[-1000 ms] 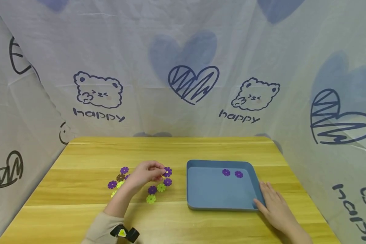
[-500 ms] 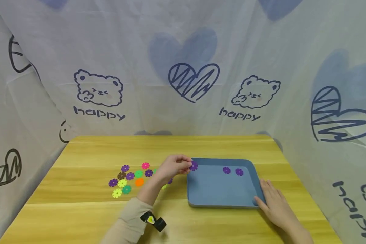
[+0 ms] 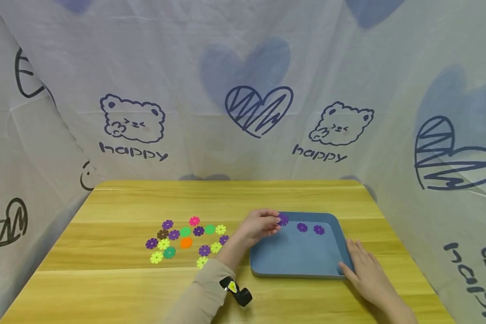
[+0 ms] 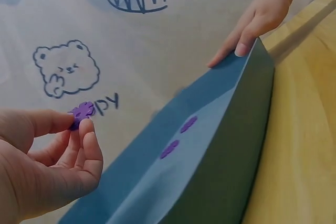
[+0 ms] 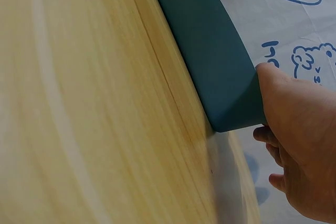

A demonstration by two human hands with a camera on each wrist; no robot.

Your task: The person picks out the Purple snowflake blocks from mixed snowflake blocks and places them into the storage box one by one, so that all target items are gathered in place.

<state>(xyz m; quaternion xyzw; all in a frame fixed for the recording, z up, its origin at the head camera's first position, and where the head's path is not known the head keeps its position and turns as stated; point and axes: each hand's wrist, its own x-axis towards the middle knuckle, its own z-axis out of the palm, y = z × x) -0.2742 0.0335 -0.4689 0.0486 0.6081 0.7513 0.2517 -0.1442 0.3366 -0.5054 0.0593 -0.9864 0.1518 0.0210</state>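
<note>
My left hand [image 3: 259, 227] pinches a purple snowflake disc [image 3: 283, 219] between thumb and fingertips, over the back left part of the blue tray [image 3: 295, 275]. The held purple disc [image 4: 83, 113] stands on edge in the left wrist view, with the other fingers curled below it. Inside the tray, near its back wall, two more purple discs [image 3: 310, 228] lie flat side by side. My right hand [image 3: 366, 272] holds the tray's front right corner. Its thumb [image 5: 270, 72] hooks over the rim, and the fingers lie along the outer side wall.
Left of the tray, several loose snowflake discs [image 3: 186, 242] in purple, yellow-green, green, brown, pink and orange are spread on the wooden table [image 3: 105, 288]. A patterned cloth [image 3: 202, 144] hangs behind and at both sides. A black wrist strap [image 3: 236, 290] circles the left sleeve.
My left hand has carried the purple disc rightward from the loose discs, across the tray's left rim, to over its back part. The right hand has stayed at the tray's corner.
</note>
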